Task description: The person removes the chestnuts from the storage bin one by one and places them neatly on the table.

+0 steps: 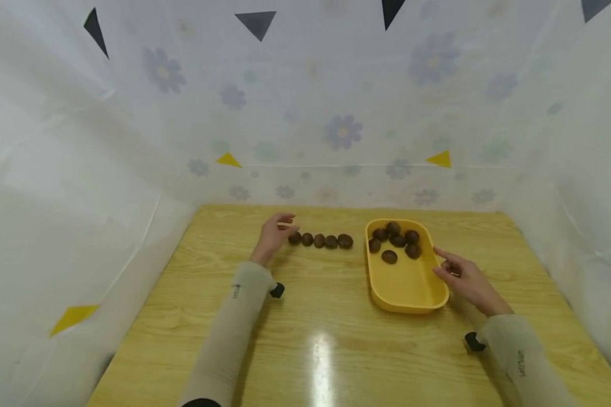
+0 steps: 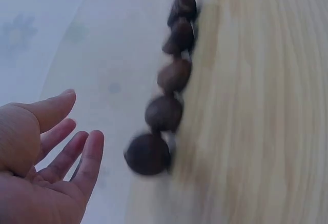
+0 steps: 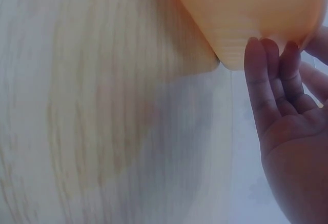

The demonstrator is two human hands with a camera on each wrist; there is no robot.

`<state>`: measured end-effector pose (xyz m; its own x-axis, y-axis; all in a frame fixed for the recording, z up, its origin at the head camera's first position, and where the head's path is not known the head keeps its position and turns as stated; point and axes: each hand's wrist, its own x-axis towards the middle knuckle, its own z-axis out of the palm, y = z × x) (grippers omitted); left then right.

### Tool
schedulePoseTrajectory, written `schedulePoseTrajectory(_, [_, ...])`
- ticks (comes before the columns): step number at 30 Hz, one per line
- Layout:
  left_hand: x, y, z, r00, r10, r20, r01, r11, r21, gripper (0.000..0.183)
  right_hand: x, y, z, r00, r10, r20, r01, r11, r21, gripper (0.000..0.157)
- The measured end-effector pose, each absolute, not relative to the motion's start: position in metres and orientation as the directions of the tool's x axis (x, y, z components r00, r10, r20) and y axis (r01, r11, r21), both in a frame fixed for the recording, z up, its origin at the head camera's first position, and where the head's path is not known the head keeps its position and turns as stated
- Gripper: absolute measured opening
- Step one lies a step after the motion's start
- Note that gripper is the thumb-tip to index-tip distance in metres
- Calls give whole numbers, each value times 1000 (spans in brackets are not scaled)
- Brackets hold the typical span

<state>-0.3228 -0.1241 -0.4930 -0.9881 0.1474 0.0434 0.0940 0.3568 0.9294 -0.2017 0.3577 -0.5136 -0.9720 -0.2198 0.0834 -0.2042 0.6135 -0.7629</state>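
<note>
My left hand [image 1: 275,236] is at the left end of a row of several dark brown chestnuts [image 1: 319,241] lying on the table. In the left wrist view its fingers [image 2: 88,157] are loosely bent with nothing between them, a little apart from the nearest chestnut [image 2: 147,154]. To the right of the row stands a yellow plastic tray [image 1: 396,308], with several more chestnuts [image 1: 398,241] gathered towards its far end. My right hand [image 1: 469,281] is at the tray's right side. In the right wrist view, its fingertips [image 3: 254,47] rest against the tray's outer wall.
The wood-grain table [image 1: 305,333] runs back to a white flowered sheet [image 1: 295,113], which also hangs along both sides. Yellow triangles [image 1: 439,159] and dark ones mark the sheet. Black wrist devices [image 1: 277,290] sit beneath both sleeves.
</note>
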Motion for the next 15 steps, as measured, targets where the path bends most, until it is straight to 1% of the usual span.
schedulePoseTrajectory(3, [-317, -104, -488, -980, 192, 60, 123, 335, 934, 41, -203, 358, -514, -972, -220, 77, -201, 623, -756, 61])
schedulePoseTrajectory(8, [-306, -65, -485, -945, 316, 83, 175, 276, 945, 42, -201, 357, -511, -973, -222, 62, -192, 630, -753, 62])
schedulePoseTrajectory(11, [-298, -42, -481, -920, 383, 90, 189, 230, 954, 42, -201, 356, -510, -974, -219, 61, -188, 626, -757, 62])
schedulePoseTrajectory(15, [-287, -15, -477, -894, 437, 94, 194, 190, 962, 43, -200, 355, -511, -976, -211, 54, -177, 622, -763, 63])
